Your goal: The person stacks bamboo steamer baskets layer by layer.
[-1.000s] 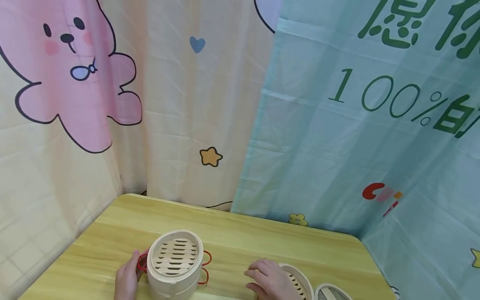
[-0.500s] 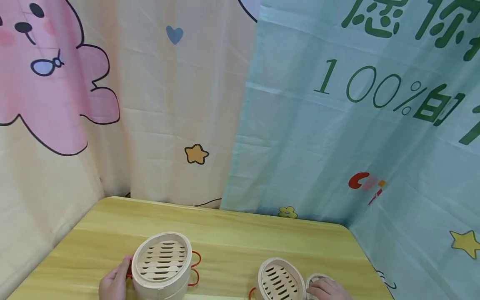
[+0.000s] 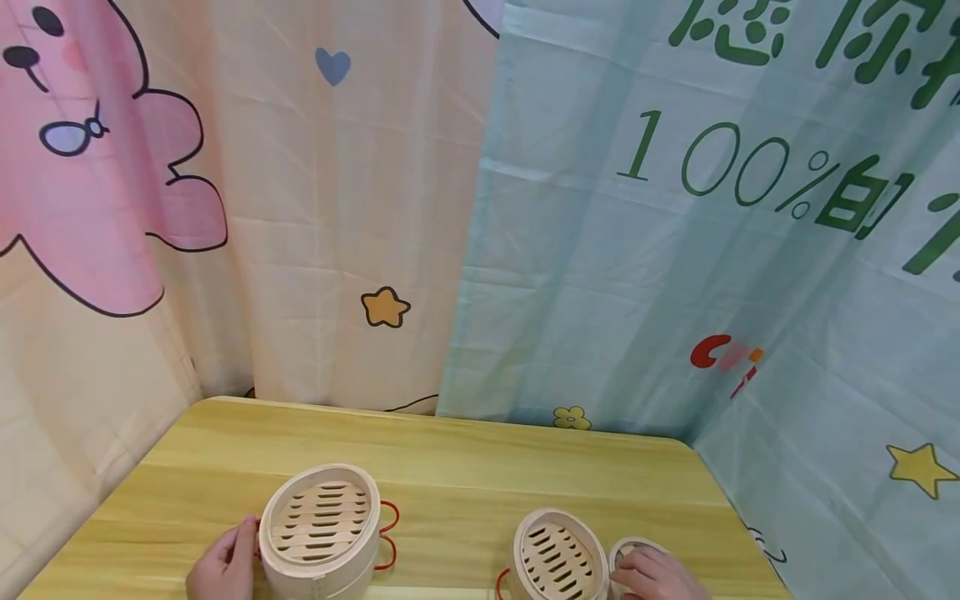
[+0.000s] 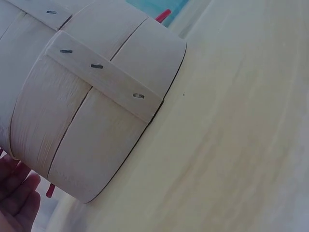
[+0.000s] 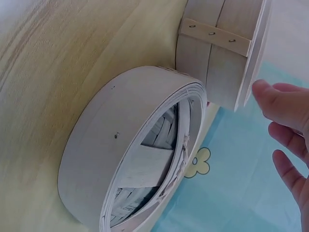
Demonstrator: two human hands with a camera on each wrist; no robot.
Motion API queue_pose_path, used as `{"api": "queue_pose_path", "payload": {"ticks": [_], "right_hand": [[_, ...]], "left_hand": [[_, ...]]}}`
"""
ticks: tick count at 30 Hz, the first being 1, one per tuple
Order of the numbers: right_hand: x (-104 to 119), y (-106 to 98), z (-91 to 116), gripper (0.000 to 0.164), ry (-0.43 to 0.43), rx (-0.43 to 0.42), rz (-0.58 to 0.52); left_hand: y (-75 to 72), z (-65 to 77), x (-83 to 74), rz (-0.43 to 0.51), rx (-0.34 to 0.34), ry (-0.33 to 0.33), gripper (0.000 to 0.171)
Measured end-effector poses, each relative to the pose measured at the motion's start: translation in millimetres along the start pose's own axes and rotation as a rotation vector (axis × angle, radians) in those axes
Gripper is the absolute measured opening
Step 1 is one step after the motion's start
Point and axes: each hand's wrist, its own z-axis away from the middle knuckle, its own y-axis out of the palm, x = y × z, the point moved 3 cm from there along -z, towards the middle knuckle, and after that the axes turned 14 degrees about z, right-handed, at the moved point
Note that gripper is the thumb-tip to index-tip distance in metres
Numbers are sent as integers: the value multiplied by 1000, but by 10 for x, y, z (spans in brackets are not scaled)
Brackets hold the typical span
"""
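Where cloth fills most of the head view, a cream curtain (image 3: 300, 208) with a pink bear print (image 3: 97, 225) hangs at left and a pale teal curtain (image 3: 570, 292) with green lettering (image 3: 855, 200) at right. Below spreads the yellow wood-grain tabletop (image 3: 450, 467). Largest object on it: a two-tier steamer (image 3: 322, 525), upright, left of centre, slatted surface up; the left wrist view shows dark staples (image 4: 96, 65) along a strip on its wall. Next in size, a smaller steamer (image 3: 558, 554), well apart to the right, also slatted on top. Just beside that, on its right, a shallow round piece (image 5: 111, 135), woven inside, flat strip across; cannot tell if the two touch. Left hand (image 3: 222, 567) at the left wall of the two-tier steamer, fingers close together and slightly bent; cannot tell whether they pinch anything there. Right hand (image 3: 660, 575) at the round piece in the head view; in the right wrist view its thumb and fingers stand apart, a free gap between. Smallest: red loops (image 3: 398, 517), two visible on the two-tier steamer's right side, another at the smaller steamer's left.
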Motion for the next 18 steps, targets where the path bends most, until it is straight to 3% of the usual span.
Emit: {"api": "queue_pose_path", "payload": {"ticks": [3,11,18], "right_hand": [[-8,39,-12,13,-34,12,-21],[32,111,13,13,79,121,64],[31,138,13,12,83,103,59]], "left_hand": [[1,-1,14,5,0,-13,29],[4,-19,40,36,46,-91,25],[14,4,28,100,57,-152,23]]}}
